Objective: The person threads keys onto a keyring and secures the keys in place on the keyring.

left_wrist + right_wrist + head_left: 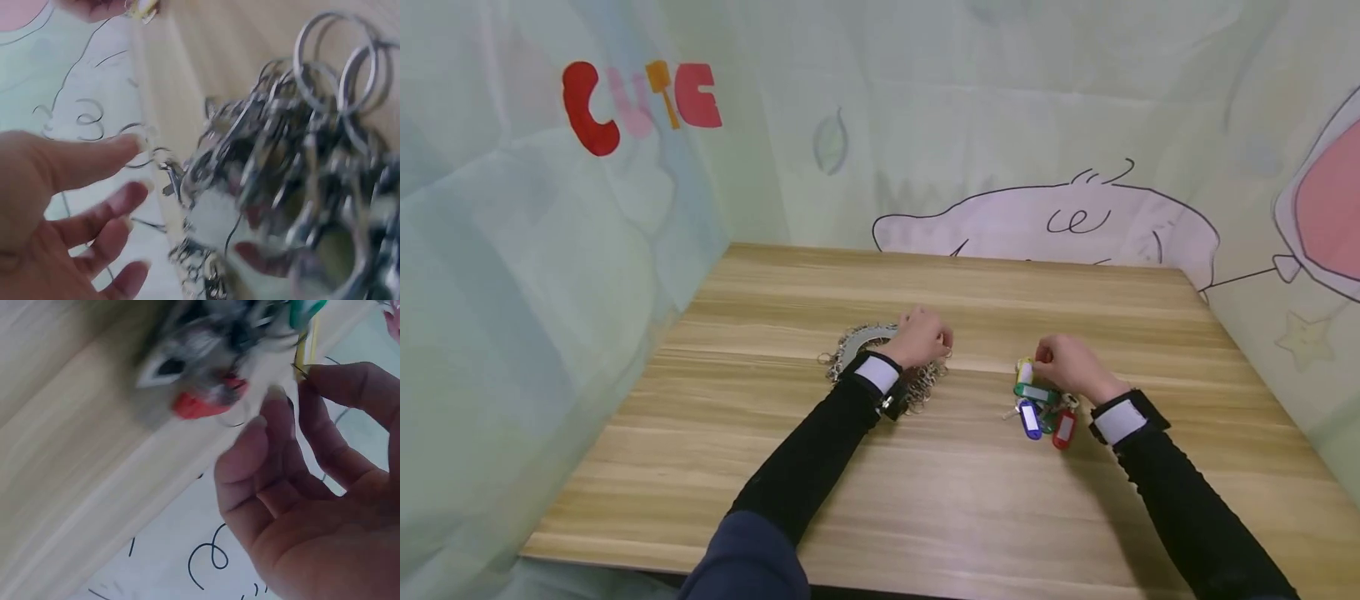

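Presently, left hand (pixel 919 340): narrowed at the fingertips beside the metal rings, where it appeared to pinch a small ring (pixel 949 353); the contact was partly hidden by the thumb.
Right hand (pixel 1067 367): narrowed, pinching the yellow tag (pixel 1025 372) near its end; the remaining fingers curved clear.
Metal rings (pixel 925 390): massed around a grey band (pixel 850 343), left of the tags on the tabletop (pixel 715 467); tangled in places.
Tags: green tag (pixel 1036 393) just below the yellow one, blue tag (pixel 1030 419) and red tag (pixel 1064 429) nearer the person; a second green piece was partly covered.
Handling, left: judged best done by raising one ring by its rim, the band kept flat, since linked clasps could snag.
Handling, right: a light pinch on the tag's end seemed right, leaving its loop exposed; a hard pull might have dragged the whole bunch.
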`<state>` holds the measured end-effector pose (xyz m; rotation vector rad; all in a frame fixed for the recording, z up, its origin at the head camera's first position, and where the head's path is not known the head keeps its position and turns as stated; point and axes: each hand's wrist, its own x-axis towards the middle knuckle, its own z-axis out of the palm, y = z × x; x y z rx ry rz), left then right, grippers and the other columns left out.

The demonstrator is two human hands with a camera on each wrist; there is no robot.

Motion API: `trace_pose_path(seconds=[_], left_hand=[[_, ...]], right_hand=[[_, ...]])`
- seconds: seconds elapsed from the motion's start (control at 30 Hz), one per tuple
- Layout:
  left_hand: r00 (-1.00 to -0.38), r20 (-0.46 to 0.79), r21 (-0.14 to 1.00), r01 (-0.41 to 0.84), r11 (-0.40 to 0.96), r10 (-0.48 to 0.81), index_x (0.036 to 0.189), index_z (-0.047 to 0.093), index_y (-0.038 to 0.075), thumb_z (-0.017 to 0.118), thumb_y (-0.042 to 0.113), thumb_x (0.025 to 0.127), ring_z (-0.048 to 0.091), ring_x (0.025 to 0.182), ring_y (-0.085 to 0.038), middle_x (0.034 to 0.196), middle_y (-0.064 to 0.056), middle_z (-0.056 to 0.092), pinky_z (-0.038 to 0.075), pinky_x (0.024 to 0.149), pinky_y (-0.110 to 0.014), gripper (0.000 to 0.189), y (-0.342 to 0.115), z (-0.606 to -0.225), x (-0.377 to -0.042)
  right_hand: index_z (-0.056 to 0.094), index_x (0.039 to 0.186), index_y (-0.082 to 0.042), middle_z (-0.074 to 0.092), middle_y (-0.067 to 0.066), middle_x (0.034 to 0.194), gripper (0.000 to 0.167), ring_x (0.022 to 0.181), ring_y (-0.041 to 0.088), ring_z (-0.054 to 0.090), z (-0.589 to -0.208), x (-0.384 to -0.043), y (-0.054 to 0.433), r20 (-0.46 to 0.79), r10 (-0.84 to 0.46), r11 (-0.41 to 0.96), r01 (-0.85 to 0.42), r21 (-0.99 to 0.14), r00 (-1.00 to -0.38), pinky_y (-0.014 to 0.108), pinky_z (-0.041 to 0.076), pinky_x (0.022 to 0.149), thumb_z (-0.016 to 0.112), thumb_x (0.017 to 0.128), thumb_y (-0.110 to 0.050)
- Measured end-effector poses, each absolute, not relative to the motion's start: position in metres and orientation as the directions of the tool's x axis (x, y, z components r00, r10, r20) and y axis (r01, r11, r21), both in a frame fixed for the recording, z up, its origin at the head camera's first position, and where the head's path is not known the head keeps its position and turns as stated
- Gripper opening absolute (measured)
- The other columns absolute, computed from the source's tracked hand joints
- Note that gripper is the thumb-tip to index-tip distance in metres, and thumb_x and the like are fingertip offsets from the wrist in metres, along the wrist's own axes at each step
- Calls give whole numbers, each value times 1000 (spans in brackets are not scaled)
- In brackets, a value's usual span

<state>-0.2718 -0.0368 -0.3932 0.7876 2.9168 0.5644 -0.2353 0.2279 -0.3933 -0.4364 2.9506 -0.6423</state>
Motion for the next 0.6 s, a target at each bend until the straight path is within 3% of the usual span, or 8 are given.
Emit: trace_pose_path(seconds=[0.1, 0.2, 0.33, 0.47, 0.6], left_hand=[[-870, 69, 487, 456, 745, 487, 92, 68, 9, 62, 14, 93, 55, 85, -21, 91, -7, 67, 43, 78, -32, 8, -44, -389, -272], [-876, 98, 564, 440, 698, 472, 91, 65, 5, 60, 8, 93, 55, 72, -17, 86, -10, 66, 42, 63, -24, 6, -49, -386, -271], [-889, 101, 623, 406, 669, 446, 91, 66, 3, 61, 4, 91, 56, 73, -14, 86, -10, 67, 43, 63, -19, 5, -52, -385, -269], [-900, 95, 666, 375, 645, 426, 94, 67, 1, 58, -4, 89, 60, 75, -17, 87, -11, 68, 48, 66, -21, 11, -52, -385, -265], [-910, 113, 681, 363, 636, 399, 95, 67, 0, 58, -6, 87, 61, 79, -18, 89, -11, 68, 50, 70, -24, 13, -52, -387, -261]], right_hand=[[62, 85, -2, 61, 12, 81, 12, 66, 19, 52, -391, -235, 222, 6, -289, 826, -253, -504, -957, 26, 40, 54, 61, 88, -14], [60, 86, -4, 67, 16, 97, 15, 82, 25, 60, -388, -236, 214, 34, -294, 753, -253, -607, -955, 28, 43, 63, 58, 91, -17], [59, 88, 0, 67, 19, 119, 20, 113, 28, 60, -382, -239, 203, -3, -311, 589, -190, -786, -950, 35, 45, 89, 51, 95, -18], [51, 85, 3, 66, 22, 119, 18, 109, 20, 63, -380, -242, 192, -25, -346, 391, -119, -913, -938, 41, 44, 99, 47, 93, -12], [45, 82, 8, 69, 19, 110, 18, 103, 17, 66, -381, -243, 185, -13, -403, 238, -92, -967, -915, 45, 43, 103, 46, 92, -7]])
